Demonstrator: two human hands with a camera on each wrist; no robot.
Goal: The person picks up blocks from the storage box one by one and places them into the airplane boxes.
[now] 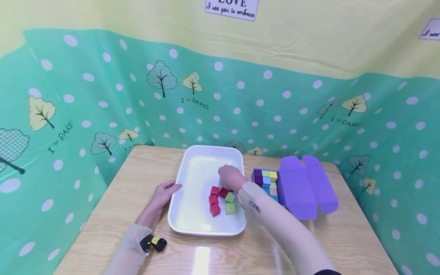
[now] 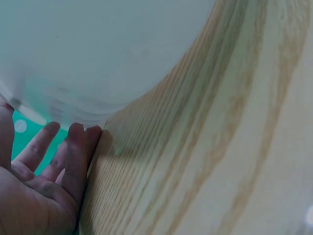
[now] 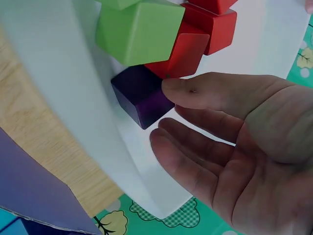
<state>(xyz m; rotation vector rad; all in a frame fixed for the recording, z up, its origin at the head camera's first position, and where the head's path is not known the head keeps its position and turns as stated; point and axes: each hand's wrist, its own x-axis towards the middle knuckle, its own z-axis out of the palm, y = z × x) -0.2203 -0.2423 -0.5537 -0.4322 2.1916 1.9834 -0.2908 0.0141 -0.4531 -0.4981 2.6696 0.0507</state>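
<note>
A white tray holds several red cubes, green cubes and a dark purple cube. My right hand reaches into the tray at its right side. In the right wrist view the right thumb tip overlaps a corner of the purple cube, while the other fingers lie loosely bent beside it. My left hand rests at the tray's left side, its thumb tip at the rim. In the left wrist view the left fingers are extended, their tips at the tray's outer wall.
Right of the tray stands a purple box with its lid folded out to the right. Several coloured cubes fill its compartment. The wooden table ends at a green dotted curtain behind and on both sides.
</note>
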